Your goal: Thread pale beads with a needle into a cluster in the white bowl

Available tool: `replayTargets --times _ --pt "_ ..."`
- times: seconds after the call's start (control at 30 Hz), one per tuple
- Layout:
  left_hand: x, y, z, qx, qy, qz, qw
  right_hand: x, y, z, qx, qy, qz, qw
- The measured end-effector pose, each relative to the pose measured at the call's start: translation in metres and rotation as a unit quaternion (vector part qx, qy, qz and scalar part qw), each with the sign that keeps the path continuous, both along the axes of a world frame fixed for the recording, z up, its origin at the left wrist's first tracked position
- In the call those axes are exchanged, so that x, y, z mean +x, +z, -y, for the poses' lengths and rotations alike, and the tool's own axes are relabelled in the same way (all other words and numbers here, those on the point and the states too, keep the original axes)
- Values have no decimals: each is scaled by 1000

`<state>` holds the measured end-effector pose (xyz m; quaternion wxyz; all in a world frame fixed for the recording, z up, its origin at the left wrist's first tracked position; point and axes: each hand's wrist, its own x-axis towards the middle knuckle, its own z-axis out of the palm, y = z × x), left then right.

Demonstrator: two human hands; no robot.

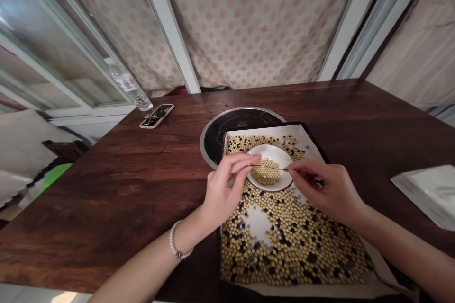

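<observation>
A thin dark thread or wire (281, 169) stretches between my hands, above a small white bowl (283, 155). My left hand (225, 187) pinches its left end at the bowl's left rim, thumb and fingers together. At the right rim, my right hand (332, 187) grips the other end between thumb and forefinger. Pale yellow beads (266, 175) lie inside the bowl. Beneath it is a shallow tray (256, 227) with a white bottom, spread with loose beads (295, 229), mostly yellowish with black and a few coloured ones. Whether a bead sits on the thread is too small to tell.
Behind the tray is a dark round plate (213, 135) with a silvery rim, partly covered by the tray. A phone (157, 116) and a plastic bottle (130, 84) are at the back left of the wooden table (142, 189). A white packet (430, 194) lies to the right.
</observation>
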<state>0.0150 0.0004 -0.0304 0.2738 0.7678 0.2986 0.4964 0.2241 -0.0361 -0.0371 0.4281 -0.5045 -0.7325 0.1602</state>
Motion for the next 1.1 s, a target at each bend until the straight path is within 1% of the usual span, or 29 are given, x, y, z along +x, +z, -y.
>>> replayTargets --times 0.6,0.97,1.1 --pt "-2 -2 -2 7 12 -18 1000 -1 0 -1 -7 -3 4 1000" --pt "1 3 1 16 25 -34 999 -1 1 0 -4 -3 12 1000" --pt "1 5 2 14 1 -58 998 -1 1 -2 -10 1 6 1000"
